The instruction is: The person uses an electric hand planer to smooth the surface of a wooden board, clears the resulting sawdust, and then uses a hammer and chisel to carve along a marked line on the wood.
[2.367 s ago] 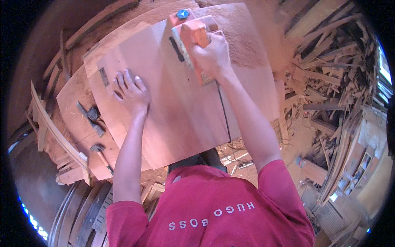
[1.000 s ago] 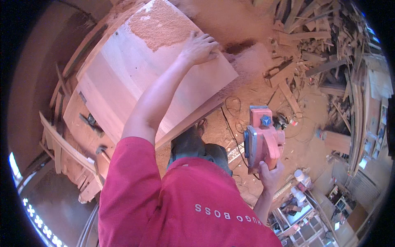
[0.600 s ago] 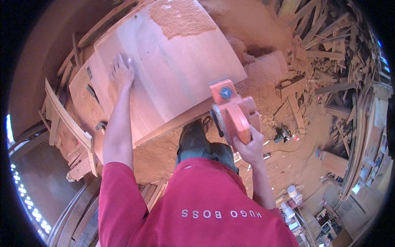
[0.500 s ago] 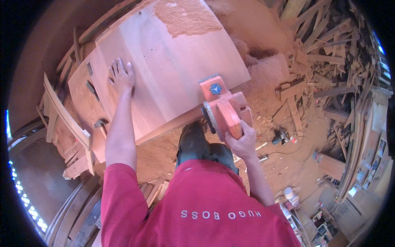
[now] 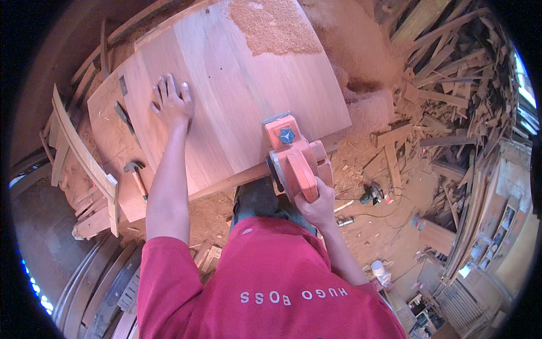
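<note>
A wide wooden panel (image 5: pixel 226 113) of joined boards lies in front of me, with a heap of sawdust (image 5: pixel 274 28) on its far part. My left hand (image 5: pixel 174 106) rests flat on the panel, fingers spread. In my right hand (image 5: pixel 317 204) is the handle of an orange electric hand planer (image 5: pixel 299 161) with a blue knob. Its front end sits over the panel's near edge. Left of my left forearm lie a claw hammer (image 5: pixel 137 176) and a dark, narrow tool (image 5: pixel 125 117) that I cannot make out.
Wood offcuts (image 5: pixel 446 85) pile up at the right, beside a mound of sawdust (image 5: pixel 370 107). A power tool with a cord (image 5: pixel 371 195) lies on the floor at right. Curved wooden strips (image 5: pixel 84 147) stand left of the panel. A white container (image 5: pixel 379 270) is at lower right.
The planer and my right hand have shifted slightly left and nearer me. My left hand stays spread on the panel, and more of the hammer shows. The view has shifted a little.
</note>
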`<state>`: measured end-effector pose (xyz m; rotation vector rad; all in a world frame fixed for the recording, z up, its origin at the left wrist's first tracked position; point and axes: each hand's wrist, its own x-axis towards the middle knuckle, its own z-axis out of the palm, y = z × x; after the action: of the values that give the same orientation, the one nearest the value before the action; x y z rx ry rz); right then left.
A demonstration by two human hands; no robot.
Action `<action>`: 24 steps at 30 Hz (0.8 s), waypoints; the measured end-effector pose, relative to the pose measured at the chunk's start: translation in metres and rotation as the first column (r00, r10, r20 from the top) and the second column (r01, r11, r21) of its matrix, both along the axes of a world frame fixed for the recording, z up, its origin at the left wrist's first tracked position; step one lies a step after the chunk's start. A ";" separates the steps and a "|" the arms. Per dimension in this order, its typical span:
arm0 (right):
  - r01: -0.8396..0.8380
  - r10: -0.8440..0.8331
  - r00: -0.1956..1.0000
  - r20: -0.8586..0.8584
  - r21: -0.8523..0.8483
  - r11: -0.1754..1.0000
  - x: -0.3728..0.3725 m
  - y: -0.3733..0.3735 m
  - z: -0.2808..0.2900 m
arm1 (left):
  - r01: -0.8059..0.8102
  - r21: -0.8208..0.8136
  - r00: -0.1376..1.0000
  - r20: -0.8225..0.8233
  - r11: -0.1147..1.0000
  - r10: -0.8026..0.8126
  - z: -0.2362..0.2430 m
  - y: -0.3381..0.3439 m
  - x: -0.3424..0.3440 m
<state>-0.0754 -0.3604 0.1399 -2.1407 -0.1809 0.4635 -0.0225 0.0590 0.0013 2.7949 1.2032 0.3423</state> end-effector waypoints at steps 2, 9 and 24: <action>-0.009 0.009 1.000 0.001 0.016 1.000 0.016 0.015 -0.001 | -0.012 0.005 1.000 -0.024 1.000 0.012 0.002 0.000 0.001; -0.009 0.013 0.999 -0.032 0.104 0.995 0.066 0.068 -0.002 | 0.000 0.002 1.000 -0.002 1.000 0.000 0.008 -0.002 0.001; -0.060 0.054 0.997 0.048 0.122 0.991 0.182 0.194 -0.006 | -0.013 -0.039 1.000 -0.015 0.999 0.013 0.012 -0.003 0.003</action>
<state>0.1061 -0.1669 0.1336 -2.0295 -0.2898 0.4265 -0.0193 0.0559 0.0132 2.7629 1.2181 0.2965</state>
